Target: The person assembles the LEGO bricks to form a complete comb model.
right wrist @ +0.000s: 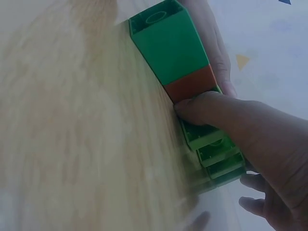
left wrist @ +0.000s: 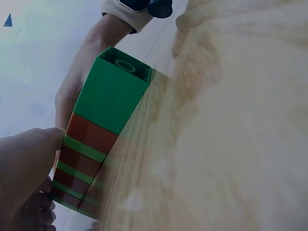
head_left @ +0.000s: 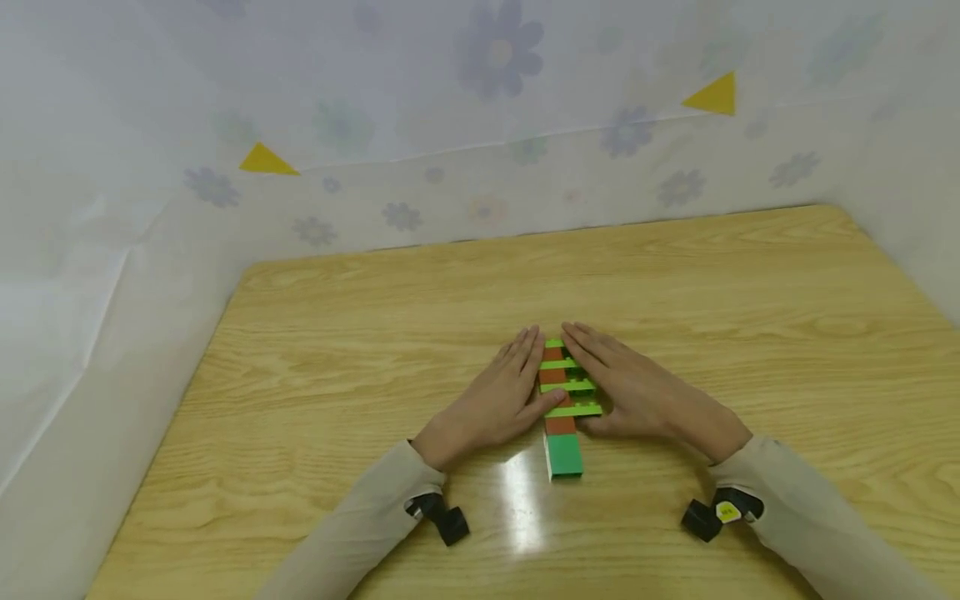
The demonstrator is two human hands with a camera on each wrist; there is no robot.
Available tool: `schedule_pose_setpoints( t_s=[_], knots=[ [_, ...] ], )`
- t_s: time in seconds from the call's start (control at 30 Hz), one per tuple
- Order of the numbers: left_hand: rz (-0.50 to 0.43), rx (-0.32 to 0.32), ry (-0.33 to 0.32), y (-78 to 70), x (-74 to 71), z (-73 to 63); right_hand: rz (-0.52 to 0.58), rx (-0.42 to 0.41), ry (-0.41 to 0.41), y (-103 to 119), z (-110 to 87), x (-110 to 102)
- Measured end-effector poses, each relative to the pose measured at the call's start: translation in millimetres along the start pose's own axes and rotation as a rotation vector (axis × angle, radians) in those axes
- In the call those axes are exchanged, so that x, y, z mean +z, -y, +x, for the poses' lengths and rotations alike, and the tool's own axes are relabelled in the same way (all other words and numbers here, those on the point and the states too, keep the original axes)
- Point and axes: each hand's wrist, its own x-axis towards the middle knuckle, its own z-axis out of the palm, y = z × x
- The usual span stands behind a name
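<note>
A tree-shaped build of toy bricks (head_left: 559, 426) lies on its side on the table, with brown-orange bricks between light green plates and a larger green brick (head_left: 566, 455) at the near end. My left hand (head_left: 497, 397) holds its left side, fingers stretched along it and thumb across the top. From the other side my right hand (head_left: 641, 385) holds it, fingers along the slanted plate ends. In the right wrist view the right thumb (right wrist: 207, 108) presses below the orange brick (right wrist: 191, 85). The green brick's hollow end (left wrist: 126, 65) shows in the left wrist view.
The wooden table (head_left: 315, 400) reaches back to a white flowered cloth (head_left: 420, 100) hung behind it. Two yellow triangles (head_left: 264, 160) mark the cloth. Black wrist cameras (head_left: 450, 525) sit at both sleeve cuffs.
</note>
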Motion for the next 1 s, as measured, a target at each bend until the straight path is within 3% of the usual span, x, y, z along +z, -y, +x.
schedule_pose_setpoints(
  t_s=[0.83,1.0],
  knots=[
    [-0.01,0.007,-0.023,2.5,-0.6,2.3,-0.008,-0.028,-0.031,1.6,-2.2,-1.3],
    [-0.034,-0.002,-0.016,4.1,-1.0,0.9,-0.018,-0.016,-0.004,1.8,-4.8,-3.0]
  ],
)
